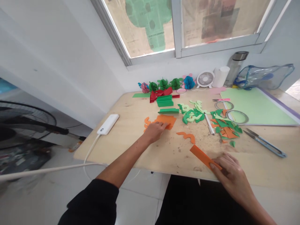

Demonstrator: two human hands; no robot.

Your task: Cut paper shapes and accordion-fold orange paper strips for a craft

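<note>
From here I see my left hand (pixel 155 132) pressed on the orange paper pile (pixel 172 120), perhaps steadying it, while nearer me than that pile my right hand (pixel 231 170) pinches an orange strip (pixel 202 156).

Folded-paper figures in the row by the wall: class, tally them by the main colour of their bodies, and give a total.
Pink folded-paper figure: 1
Green folded-paper figures: 3
Blue folded-paper figure: 1
Total: 5
</note>
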